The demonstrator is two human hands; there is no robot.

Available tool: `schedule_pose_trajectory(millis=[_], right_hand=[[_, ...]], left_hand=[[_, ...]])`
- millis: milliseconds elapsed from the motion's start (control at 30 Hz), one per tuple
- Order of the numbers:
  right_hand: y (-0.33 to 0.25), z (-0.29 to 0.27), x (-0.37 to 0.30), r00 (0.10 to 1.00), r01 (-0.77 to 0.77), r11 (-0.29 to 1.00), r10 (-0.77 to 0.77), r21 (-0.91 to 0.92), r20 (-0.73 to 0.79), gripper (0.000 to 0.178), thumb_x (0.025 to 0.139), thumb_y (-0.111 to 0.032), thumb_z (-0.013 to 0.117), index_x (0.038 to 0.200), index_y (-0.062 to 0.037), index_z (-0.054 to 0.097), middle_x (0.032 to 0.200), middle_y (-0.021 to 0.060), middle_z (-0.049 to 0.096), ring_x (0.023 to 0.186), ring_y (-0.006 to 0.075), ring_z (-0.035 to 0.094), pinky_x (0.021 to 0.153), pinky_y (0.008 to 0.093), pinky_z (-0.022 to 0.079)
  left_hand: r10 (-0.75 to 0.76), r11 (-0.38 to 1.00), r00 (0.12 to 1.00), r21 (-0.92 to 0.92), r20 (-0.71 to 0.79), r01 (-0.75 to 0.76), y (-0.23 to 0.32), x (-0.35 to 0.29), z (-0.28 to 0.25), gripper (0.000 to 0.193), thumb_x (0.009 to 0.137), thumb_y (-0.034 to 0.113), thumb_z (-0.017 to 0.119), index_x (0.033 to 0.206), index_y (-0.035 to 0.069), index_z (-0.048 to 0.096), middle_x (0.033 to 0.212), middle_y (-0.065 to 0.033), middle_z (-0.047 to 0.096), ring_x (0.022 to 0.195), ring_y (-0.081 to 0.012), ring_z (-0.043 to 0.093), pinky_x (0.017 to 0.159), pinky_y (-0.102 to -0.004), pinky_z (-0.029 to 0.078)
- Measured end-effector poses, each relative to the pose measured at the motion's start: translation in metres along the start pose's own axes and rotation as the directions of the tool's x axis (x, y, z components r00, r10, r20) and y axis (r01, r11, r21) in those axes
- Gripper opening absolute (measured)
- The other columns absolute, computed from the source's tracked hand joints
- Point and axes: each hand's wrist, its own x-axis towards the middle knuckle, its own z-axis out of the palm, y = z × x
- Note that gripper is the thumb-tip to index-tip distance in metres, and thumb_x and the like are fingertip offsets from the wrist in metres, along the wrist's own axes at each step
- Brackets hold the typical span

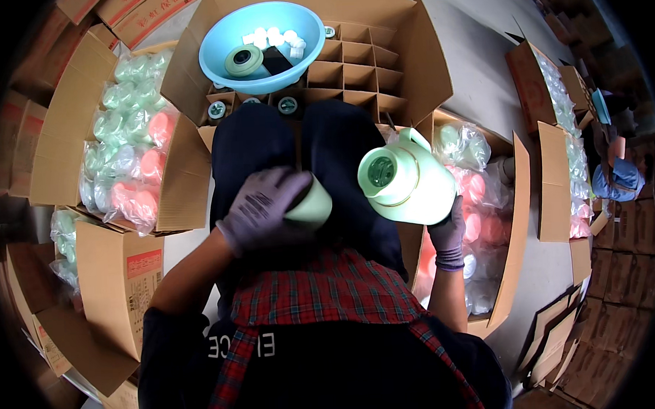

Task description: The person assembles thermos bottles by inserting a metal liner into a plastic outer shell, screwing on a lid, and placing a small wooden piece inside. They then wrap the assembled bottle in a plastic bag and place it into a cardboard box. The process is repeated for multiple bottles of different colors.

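Observation:
In purple-grey gloves, both hands are at work over my lap. My left hand (263, 209) is closed round a pale green cup-shaped piece (314, 207), held on its side above my thighs; this hand is slightly blurred. My right hand (449, 232) grips a pale green vacuum jug (423, 188) low on its body, the fingers partly hidden behind it. The jug tilts with its wide mouth toward my left, showing a dark green round part inside. Its handle points away from me. Jug and cup-shaped piece are apart.
Beyond my knees, a light blue basin (215, 61) holds small white pieces, a green round lid (243, 60) and a black block. It rests on a carton with cardboard dividers (359, 77) and several bottles. Open cartons of bagged green and pink parts (125, 129) flank me.

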Motion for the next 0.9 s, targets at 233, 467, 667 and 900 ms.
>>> schedule_pose_trajectory(millis=[233, 467, 667, 900], right_hand=[[-0.005, 0.046, 0.008, 0.94, 0.26, 0.787, -0.338, -0.559, -0.038, 0.049, 0.111, -0.034, 0.033, 0.131, 0.0043, 0.057, 0.117, 0.0132, 0.07, 0.105, 0.0227, 0.068, 0.09, 0.0347, 0.053], [-0.002, 0.029, 0.019, 0.995, 0.1, 0.984, -0.094, -0.15, 0.045, 0.061, 0.109, -0.045, 0.03, 0.149, 0.0007, 0.038, 0.15, 0.0156, 0.046, 0.137, 0.0281, 0.045, 0.117, 0.0433, 0.033], [-0.01, 0.013, 0.01, 0.999, -0.027, 0.925, 0.009, 0.379, 0.05, 0.06, 0.11, -0.046, 0.026, 0.149, -0.0024, 0.04, 0.15, 0.0142, 0.047, 0.138, 0.0275, 0.046, 0.116, 0.0445, 0.036], [0.016, 0.025, 0.037, 0.996, -0.027, 0.957, 0.002, -0.289, -0.086, 0.063, 0.108, -0.05, 0.03, 0.148, -0.0026, 0.041, 0.147, 0.0148, 0.05, 0.133, 0.0262, 0.051, 0.113, 0.0437, 0.042]], left_hand=[[0.143, 0.988, 0.977, -0.083, 0.158, -0.131, 0.002, 0.009, -0.033, 0.097, 0.067, 0.036, 0.087, 0.144, 0.004, 0.038, 0.129, -0.0234, 0.05, 0.119, -0.0418, 0.055, 0.103, -0.0472, 0.046], [0.204, 0.935, 0.938, 0.229, 0.282, -0.272, -0.003, 0.007, 0.01, 0.087, 0.079, 0.038, 0.077, 0.15, 0.006, 0.036, 0.139, -0.0256, 0.049, 0.126, -0.0428, 0.052, 0.108, -0.0496, 0.041], [-0.056, 0.942, 0.936, -0.328, -0.348, -0.066, -0.087, 0.062, -0.053, 0.043, 0.087, 0.024, 0.076, 0.123, 0.003, 0.065, 0.117, -0.0121, 0.068, 0.11, -0.0275, 0.066, 0.096, -0.0375, 0.051], [-0.356, 0.859, 0.927, 0.348, -0.12, 0.375, -0.271, 0.25, -0.01, 0.054, 0.085, 0.037, 0.067, 0.133, 0.015, 0.057, 0.131, -0.0132, 0.059, 0.123, -0.0323, 0.056, 0.101, -0.0445, 0.046]])
